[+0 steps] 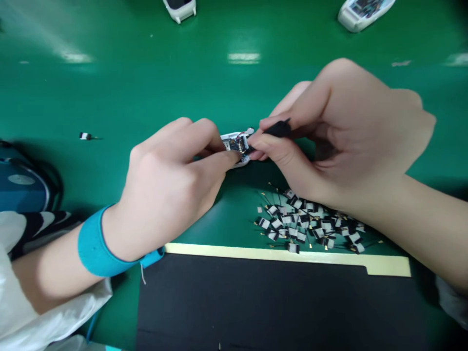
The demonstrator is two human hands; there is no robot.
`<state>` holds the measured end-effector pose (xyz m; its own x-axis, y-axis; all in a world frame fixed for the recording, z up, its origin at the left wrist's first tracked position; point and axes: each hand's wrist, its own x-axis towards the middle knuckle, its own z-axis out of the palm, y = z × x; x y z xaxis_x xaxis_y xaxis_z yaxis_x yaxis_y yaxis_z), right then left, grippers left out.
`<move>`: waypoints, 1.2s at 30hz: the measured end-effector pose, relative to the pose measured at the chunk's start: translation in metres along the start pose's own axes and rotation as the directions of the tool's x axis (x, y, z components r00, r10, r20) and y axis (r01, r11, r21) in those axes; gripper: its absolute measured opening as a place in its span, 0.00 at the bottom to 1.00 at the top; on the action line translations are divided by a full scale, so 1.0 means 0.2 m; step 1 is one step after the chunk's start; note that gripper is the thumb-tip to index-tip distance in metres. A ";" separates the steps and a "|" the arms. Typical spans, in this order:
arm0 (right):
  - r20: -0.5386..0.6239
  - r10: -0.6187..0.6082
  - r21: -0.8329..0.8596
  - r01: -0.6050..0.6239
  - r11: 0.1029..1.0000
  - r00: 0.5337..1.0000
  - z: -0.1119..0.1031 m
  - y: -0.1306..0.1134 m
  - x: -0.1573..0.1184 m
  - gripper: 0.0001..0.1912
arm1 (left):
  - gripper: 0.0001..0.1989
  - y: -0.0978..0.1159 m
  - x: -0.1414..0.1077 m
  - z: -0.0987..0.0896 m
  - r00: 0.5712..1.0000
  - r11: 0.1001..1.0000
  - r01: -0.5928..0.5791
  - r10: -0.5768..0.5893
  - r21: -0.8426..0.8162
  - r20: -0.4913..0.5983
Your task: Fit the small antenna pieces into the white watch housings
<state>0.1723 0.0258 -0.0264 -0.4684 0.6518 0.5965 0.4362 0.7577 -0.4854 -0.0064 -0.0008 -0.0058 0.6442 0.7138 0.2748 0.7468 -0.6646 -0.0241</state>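
Note:
My left hand [171, 170], with a blue wrist strap [97, 243], is closed on the edge of a small white device housing [239, 165]. A circuit board [234, 143] with fine wires shows inside the housing, between my two hands. My right hand [340, 131] is closed in a pinch around a short black tool [278, 128], with its fingertips at the housing's right side. The tool's working end is mostly hidden by the fingers. Below the right hand lies a pile of small black-and-white parts [300, 219] with thin leads and gold-coloured tips.
A single such part [85, 136] lies at the left on the green tabletop [146, 73]. Two white device housings, one at top centre [181, 9] and another at top right [360, 14], lie at the far side. A black mat [256, 302] with a cream strip [263, 254] is in front.

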 end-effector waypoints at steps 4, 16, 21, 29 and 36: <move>0.023 0.009 -0.094 -0.007 0.996 1.000 0.01 -0.01 0.00 0.11 | 0.11 0.00 0.01 0.01 1.000 1.000 0.000 0.000 0.019 -0.015; 0.052 0.016 -0.306 0.001 0.952 0.998 0.01 -0.04 0.00 0.08 | 0.16 0.00 0.01 0.01 1.000 1.000 -0.001 0.001 0.022 -0.018; 0.008 -0.062 -0.231 0.062 0.971 0.998 0.03 -0.02 0.00 0.10 | 0.16 0.00 0.00 0.01 1.000 1.000 -0.003 0.004 0.007 -0.028; 0.025 -0.022 -0.211 0.027 0.977 0.999 0.02 -0.02 0.01 0.11 | 0.16 -0.01 0.00 0.01 1.000 1.000 0.010 -0.010 0.002 -0.010; -0.027 0.026 0.055 -0.024 0.998 0.999 0.04 0.01 0.02 0.13 | 0.13 -0.01 0.01 0.01 0.999 1.000 -0.013 0.013 0.001 -0.030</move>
<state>0.1646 0.0306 -0.0305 -0.4359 0.6698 0.6011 0.4041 0.7425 -0.5342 -0.0065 0.0027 -0.0077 0.6487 0.6981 0.3030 0.7385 -0.6737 -0.0288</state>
